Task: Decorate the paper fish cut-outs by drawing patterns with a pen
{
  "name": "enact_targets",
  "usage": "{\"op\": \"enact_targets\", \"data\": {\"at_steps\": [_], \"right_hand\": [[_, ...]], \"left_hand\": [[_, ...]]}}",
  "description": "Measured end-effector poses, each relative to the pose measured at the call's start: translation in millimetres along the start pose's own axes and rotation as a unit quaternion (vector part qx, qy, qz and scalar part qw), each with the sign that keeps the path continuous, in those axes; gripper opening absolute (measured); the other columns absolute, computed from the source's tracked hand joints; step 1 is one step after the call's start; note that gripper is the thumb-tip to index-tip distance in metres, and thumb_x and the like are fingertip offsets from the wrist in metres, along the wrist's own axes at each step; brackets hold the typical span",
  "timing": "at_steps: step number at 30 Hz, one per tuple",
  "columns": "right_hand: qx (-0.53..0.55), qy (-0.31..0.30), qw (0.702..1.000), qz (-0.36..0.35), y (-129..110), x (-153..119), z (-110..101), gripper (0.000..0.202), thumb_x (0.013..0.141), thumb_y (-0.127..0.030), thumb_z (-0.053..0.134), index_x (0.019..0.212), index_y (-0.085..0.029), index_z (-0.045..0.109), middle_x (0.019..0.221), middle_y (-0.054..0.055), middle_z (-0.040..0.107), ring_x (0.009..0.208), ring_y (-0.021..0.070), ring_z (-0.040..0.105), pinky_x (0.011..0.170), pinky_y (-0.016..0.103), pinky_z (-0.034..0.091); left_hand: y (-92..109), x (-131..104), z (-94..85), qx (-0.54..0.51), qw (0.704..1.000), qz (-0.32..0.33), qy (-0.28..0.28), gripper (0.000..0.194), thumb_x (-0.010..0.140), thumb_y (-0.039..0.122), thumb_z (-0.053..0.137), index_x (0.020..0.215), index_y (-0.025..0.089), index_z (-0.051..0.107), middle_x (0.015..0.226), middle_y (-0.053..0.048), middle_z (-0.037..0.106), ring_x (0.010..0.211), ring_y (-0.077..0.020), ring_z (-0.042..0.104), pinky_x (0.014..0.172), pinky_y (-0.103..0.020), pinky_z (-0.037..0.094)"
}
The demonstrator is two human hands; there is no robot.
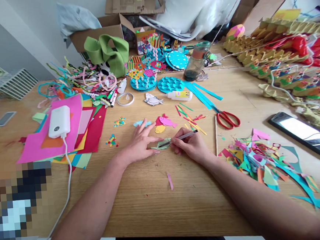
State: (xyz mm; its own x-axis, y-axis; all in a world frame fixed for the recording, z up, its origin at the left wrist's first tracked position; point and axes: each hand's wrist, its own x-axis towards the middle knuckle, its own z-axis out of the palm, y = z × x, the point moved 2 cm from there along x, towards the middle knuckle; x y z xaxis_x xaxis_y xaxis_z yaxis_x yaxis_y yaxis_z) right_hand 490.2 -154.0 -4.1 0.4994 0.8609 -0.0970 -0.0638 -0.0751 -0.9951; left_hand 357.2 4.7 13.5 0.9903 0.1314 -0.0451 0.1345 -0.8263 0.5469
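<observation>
A small green paper fish (164, 143) lies on the table between my hands. My left hand (141, 143) rests flat with fingers spread, its fingertips at the fish's left edge. In my right hand (191, 145) is a slim dark pen (187, 134), slanted with its tip on the fish. Just beyond are a blue paper fish (142, 123), near my left fingers, a pink paper fish (169, 121) and a yellow paper fish (160, 129). A white fish cutout (153, 99) lies farther back, beside a glue bottle (180, 95).
Red-handled scissors (228, 119), a wooden stick (216, 136) and paper scraps (259, 156) lie to the right, near a phone (302, 133). Coloured sheets (33, 146) with a cabled white power bank (59, 121) are left. Paper dots (112, 140) sit near my left hand.
</observation>
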Motion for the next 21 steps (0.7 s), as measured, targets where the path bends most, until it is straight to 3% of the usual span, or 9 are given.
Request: {"op": "enact_targets", "data": {"at_steps": [21], "right_hand": [[0.001,-0.007,1.000,0.007,-2.2,-1.2,1.0,0.038,0.075,-0.049,0.072,0.073,-0.017,0.052,0.057,0.001,0.063,0.043,0.0105,0.055,0.041,0.021,0.045]], "left_hand": [[-0.8,0.1,0.8,0.003,1.000,0.004,-0.003,0.044,0.076,0.030,0.078,0.119,0.033,0.068,0.159,-0.005,0.023,0.148,-0.0369,0.001,0.116,-0.059,0.016]]}}
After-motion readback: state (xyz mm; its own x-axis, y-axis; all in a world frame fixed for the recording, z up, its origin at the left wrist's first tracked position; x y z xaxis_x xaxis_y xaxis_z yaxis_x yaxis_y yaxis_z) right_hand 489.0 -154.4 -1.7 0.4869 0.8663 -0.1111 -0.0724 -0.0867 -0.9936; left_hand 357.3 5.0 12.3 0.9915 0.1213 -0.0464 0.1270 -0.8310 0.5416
